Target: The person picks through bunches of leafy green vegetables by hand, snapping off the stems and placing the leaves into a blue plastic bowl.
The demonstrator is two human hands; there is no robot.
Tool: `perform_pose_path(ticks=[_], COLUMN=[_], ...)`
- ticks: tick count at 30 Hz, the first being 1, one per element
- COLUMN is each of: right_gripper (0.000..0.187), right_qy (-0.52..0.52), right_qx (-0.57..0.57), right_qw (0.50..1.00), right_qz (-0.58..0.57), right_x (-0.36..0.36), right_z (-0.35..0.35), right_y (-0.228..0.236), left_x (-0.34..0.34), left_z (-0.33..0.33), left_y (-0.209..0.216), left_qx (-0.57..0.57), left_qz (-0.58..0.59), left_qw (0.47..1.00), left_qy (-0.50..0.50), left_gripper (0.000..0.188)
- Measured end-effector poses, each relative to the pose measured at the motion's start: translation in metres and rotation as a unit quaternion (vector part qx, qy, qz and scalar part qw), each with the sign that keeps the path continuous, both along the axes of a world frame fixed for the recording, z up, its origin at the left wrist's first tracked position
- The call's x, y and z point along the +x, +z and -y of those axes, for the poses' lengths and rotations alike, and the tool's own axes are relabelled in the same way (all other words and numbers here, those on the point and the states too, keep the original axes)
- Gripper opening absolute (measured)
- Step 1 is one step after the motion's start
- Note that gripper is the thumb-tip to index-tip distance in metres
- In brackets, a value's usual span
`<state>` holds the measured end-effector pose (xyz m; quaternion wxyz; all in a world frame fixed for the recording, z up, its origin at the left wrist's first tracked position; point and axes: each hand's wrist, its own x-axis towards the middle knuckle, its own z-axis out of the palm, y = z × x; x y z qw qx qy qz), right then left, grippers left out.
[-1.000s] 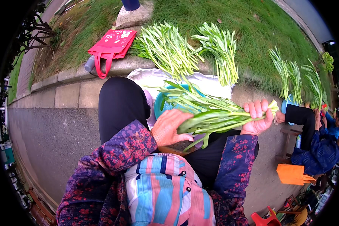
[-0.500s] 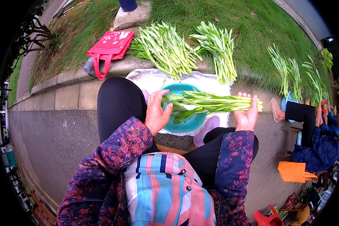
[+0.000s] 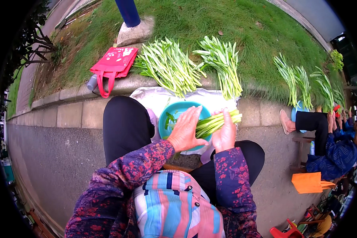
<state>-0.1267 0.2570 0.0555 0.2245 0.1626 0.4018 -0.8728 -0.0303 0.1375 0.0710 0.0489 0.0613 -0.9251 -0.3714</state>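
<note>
A bunch of long-stemmed leafy greens lies slantwise over a round turquoise basin, its pale stem ends at the right. My right hand is wrapped around the stems near that end. Over the leafy part, my left hand lies with its fingers stretched out and its thumb apart, touching the bunch; most of the leaves are hidden under it. A few loose green leaves show inside the basin's left side. The basin stands on a white cloth between my knees.
Along the kerb beyond lie a large pile of greens and a smaller one. A red tote bag rests at the left, beside a grey bottle. At the right a seated person works near more greens and an orange bag.
Both hands have come closer together over the basin. My right hand has moved left and its fingers have closed around the stems; my left hand has moved right onto the leafy part.
</note>
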Motion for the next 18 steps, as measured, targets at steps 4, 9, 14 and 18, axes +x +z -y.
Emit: perform_pose_path(ticks=[4, 9, 14, 18], right_gripper=[0.015, 0.017, 0.019, 0.043], right_qy=[0.039, 0.046, 0.088, 0.187], right_qx=[0.056, 0.117, 0.126, 0.094], right_qw=[0.997, 0.991, 0.984, 0.969], right_qz=[-0.023, -0.046, -0.089, -0.134], right_x=[0.022, 0.043, 0.048, 0.051], right_z=[0.014, 0.03, 0.036, 0.039], right_y=[0.014, 0.018, 0.014, 0.022], left_x=[0.0, 0.003, 0.001, 0.006], left_z=[-0.006, -0.004, -0.005, 0.008], left_y=[-0.015, -0.046, -0.035, -0.059], left_qx=[0.044, 0.173, 0.306, 0.354], left_qz=[0.022, 0.007, -0.008, -0.007], left_qw=[0.999, 0.984, 0.952, 0.935], left_qy=[0.007, 0.043, 0.029, 0.019], left_gripper=[0.108, 0.1, 0.092, 0.067])
